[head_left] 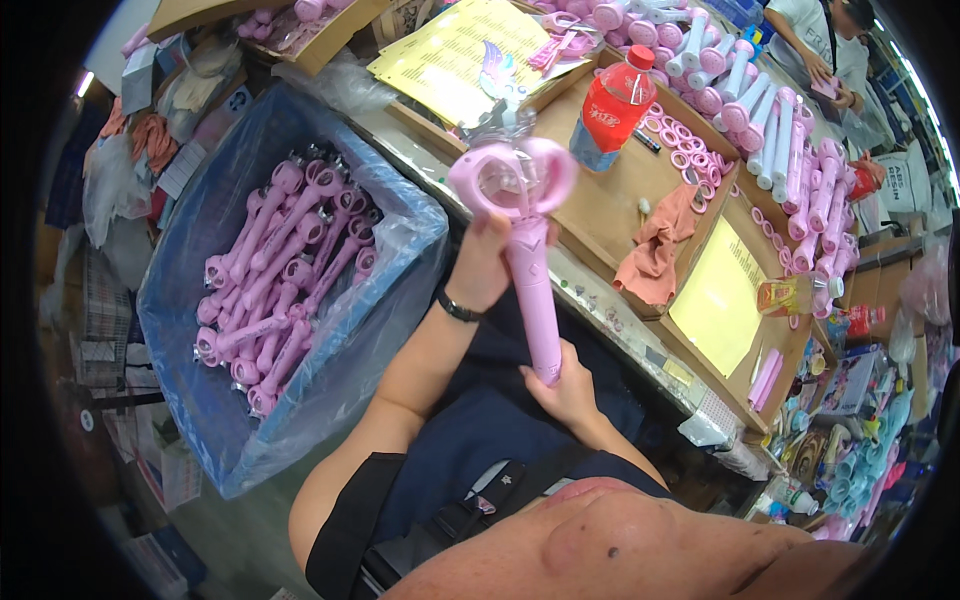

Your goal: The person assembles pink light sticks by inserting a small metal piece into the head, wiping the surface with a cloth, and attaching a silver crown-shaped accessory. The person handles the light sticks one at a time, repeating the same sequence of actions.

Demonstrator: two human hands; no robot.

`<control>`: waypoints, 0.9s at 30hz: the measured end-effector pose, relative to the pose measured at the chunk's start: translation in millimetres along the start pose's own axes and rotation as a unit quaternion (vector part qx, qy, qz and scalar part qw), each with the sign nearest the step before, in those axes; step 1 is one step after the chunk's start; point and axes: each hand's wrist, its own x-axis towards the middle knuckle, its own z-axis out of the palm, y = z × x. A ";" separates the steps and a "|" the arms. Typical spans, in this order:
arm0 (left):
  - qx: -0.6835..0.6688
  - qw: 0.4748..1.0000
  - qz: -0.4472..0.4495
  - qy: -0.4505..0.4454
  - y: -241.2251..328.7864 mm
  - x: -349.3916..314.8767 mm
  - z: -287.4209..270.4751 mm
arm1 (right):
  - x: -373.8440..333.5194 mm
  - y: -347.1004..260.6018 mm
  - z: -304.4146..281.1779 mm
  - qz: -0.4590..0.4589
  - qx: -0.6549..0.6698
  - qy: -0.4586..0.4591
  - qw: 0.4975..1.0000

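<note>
A pink toy wand [533, 290] is held up in front of me, its looped head with clear parts pointing away and its long handle running down toward me. My left hand [485, 262] is closed round the neck just under the head, with its fingers partly hidden behind the wand. Lower down, my right hand [563, 392] grips the bottom end of the handle. Left of my left arm, a large bin lined with blue plastic [395, 205] holds a heap of similar pink wands [270, 270].
A red-capped drink bottle [612, 108] stands on the workbench beside cardboard trays with pink rings [690, 150], an orange cloth [658, 250] and a yellow sheet [718, 295]. Pink and white handles [745, 100] pile up at the far right. Another person [820, 50] works beyond them.
</note>
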 end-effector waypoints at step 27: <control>0.291 0.935 0.133 0.154 3.0 16.9 -14.4 | 12.5 -17.5 -39.2 0.027 -0.108 -0.029 0.993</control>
